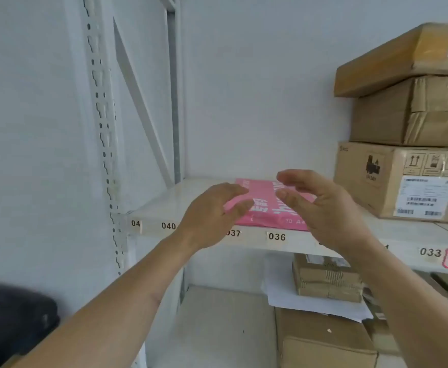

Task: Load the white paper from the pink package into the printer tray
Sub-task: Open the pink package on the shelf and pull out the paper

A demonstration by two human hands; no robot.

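The pink package [266, 205] lies flat on the white shelf [164, 200], near its front edge. The left hand [212, 216] and right hand [321, 205] reach toward it, fingers spread apart, holding nothing. Brown boxes [408, 179] sit stacked on the shelf to the right.

Place: a storeroom or parcel depot, not a home.
Shelving: a white metal rack [103, 144] with a slotted upright and a diagonal brace, set against a bare pale wall.
Slot numbers: small labels [277, 236] along the shelf edge [204, 229] read 040, 037, 036, 033 (one at the far left is cut off).
Stock: taped cardboard boxes [408, 112] stacked on the right, the lowest bearing a barcoded shipping label [420, 195] and handling arrows.
Below: more cartons [326, 282] and loose white sheets [284, 296] on the lower level.
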